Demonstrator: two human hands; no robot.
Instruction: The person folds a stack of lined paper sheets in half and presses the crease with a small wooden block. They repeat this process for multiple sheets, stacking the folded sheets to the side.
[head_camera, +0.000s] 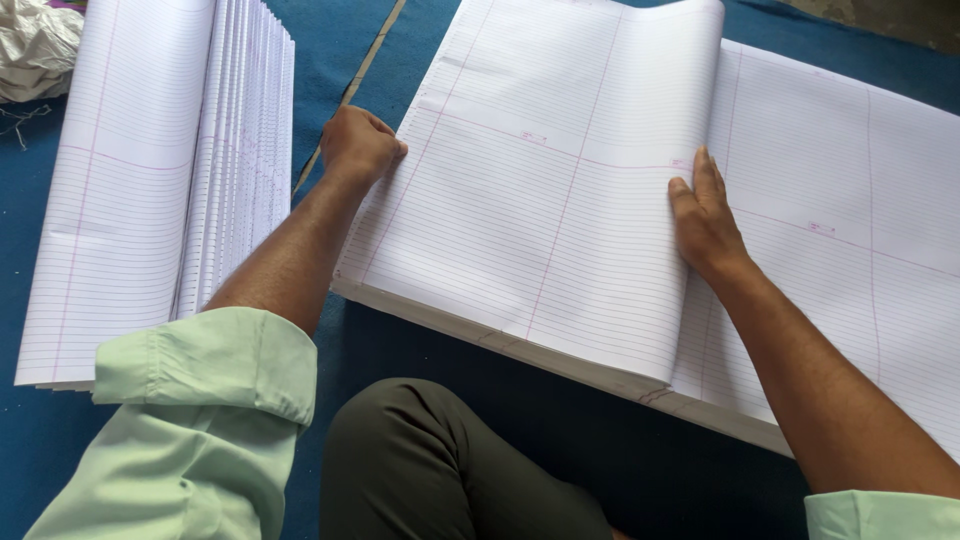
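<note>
Blue mat floor (560, 440). Centre: large stack of white ruled paper sheets (830, 240), top folded-over ruled sheet (540, 210) half turned. Left hand (358, 145), fingers curled, pins its left edge; right hand (705, 220), fingers flat, presses the fold. Far left: fanned pile of folded ruled sheets (150, 180), apparently finished.

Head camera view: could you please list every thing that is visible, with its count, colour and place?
folded ruled sheets: one batch, white with pink and grey lines, centre, lying on the big stack, fold at its right side
big stack of ruled sheets: one, white, centre to right, on the mat
stack of folded sheets: one, white, left, edges fanned
blue mat: one, blue, under everything
crumpled plastic: one, whitish, top left corner
knee: one, in dark olive trousers, bottom centre
sleeves: two, pale green, rolled up, bottom corners
left hand: fist pressing the left edge of the folded ruled sheets
right hand: flat on the fold
</note>
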